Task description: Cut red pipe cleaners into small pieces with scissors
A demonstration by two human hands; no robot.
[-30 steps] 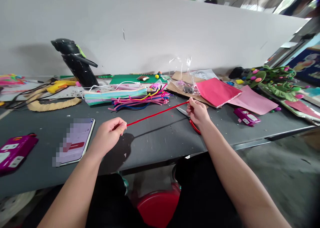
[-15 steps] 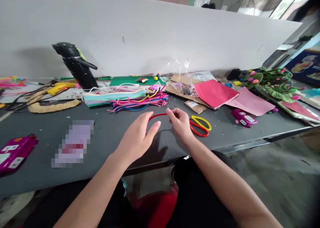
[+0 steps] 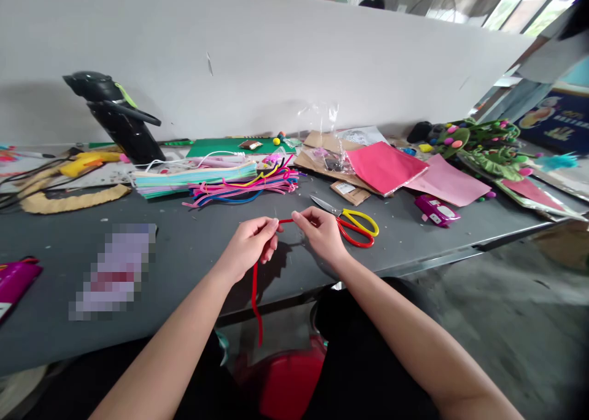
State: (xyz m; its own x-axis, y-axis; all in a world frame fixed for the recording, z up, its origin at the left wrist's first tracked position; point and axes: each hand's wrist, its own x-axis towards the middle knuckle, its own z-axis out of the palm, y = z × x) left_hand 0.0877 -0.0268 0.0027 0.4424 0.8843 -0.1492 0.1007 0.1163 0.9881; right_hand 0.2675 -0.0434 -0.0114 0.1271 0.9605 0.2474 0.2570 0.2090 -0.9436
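A red pipe cleaner [image 3: 255,297] is stretched between my two hands above the front of the table. My left hand [image 3: 251,242] pinches it between thumb and fingers, and its long loose end hangs down past the table edge. Close by on the right, my right hand [image 3: 317,229] pinches the other end. A short straight stretch of red shows between the fingertips. Scissors [image 3: 356,226] with one yellow and one red handle lie just beyond my right hand, partly hidden by it. Behind the hands sits a bundle of pink, blue and yellow pipe cleaners [image 3: 243,190].
Pale pipe cleaners [image 3: 193,177] lie behind, near a black bottle [image 3: 122,122]. Red sheets [image 3: 386,167], a pink sheet [image 3: 453,183] and a purple packet [image 3: 436,211] are on the right. A blurred-out flat object [image 3: 115,272] lies left. A grey table [image 3: 184,242] ends close to my lap.
My left hand has closed from spread fingers into a pinch on the red pipe cleaner, whose loose end now hangs below it. The view has shifted slightly right.
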